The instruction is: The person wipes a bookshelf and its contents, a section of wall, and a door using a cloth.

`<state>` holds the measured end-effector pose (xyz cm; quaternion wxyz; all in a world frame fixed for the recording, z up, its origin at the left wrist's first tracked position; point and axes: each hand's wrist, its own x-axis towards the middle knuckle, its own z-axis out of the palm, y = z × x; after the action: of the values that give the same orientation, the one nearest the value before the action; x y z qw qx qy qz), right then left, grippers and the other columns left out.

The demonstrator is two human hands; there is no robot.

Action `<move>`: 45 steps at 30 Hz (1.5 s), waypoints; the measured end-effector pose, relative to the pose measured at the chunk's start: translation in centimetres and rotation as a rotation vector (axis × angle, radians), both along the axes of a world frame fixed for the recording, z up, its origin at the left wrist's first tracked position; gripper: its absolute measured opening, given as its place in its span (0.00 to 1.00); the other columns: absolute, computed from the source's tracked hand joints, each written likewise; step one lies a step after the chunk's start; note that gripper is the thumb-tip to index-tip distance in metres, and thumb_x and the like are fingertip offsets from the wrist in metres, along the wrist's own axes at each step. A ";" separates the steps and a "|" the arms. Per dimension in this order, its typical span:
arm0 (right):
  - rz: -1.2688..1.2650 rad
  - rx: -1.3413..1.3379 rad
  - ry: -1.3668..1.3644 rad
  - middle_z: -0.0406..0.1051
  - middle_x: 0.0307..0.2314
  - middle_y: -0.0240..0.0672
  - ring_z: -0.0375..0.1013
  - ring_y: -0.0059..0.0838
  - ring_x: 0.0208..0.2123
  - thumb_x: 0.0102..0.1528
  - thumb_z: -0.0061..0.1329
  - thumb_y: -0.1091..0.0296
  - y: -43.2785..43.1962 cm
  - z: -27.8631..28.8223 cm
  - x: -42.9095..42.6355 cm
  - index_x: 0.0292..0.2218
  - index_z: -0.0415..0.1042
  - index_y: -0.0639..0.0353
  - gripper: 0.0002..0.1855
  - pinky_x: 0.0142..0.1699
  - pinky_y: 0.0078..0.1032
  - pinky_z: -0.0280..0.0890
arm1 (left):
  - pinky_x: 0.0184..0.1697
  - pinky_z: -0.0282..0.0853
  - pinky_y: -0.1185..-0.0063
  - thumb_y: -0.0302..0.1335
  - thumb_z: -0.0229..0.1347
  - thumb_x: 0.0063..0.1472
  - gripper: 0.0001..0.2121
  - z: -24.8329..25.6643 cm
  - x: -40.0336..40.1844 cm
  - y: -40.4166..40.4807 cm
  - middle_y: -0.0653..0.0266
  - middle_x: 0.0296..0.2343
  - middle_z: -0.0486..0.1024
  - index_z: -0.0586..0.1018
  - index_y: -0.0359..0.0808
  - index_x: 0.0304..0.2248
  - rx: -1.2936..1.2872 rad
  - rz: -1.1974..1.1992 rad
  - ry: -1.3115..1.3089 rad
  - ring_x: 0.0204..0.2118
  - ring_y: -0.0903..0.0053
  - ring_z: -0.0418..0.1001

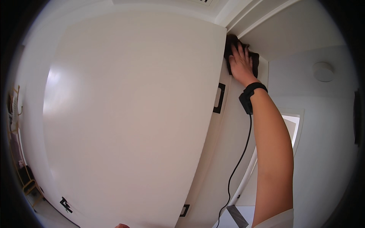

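Observation:
My right hand reaches up to the top corner of a white door frame, fingers spread over a dark brown cloth and holding it against the frame. The cloth lies beside the upper edge of a large white door. Around my right wrist is a black strap with a black device, from which a black cable hangs. Only a small part of my left hand shows at the bottom edge, low in front of the door; its fingers and anything in them are hidden.
Black hinges sit along the door's edge. A black door handle is at the lower left. At the far left stands a rack with hanging things. A round white fixture is at the right, and a bright doorway lies behind my arm.

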<state>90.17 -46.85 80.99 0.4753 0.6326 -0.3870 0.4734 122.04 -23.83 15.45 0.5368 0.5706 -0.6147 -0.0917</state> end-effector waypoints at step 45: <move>0.117 0.144 0.335 0.64 0.46 0.49 0.63 0.46 0.48 0.53 0.53 0.62 4.4 -35.4 -0.3 0.52 0.66 0.71 0.29 0.54 0.42 0.58 | 0.26 0.70 0.79 0.21 0.55 0.58 0.05 -0.6 -3.2 -1.7 0.62 0.20 0.75 0.75 0.31 0.33 0.172 -0.166 -0.004 0.21 0.75 0.74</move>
<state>89.91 -42.45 45.56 0.4582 0.7563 -0.2980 0.3595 118.87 -25.51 14.83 0.4752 0.5619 -0.6508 -0.1871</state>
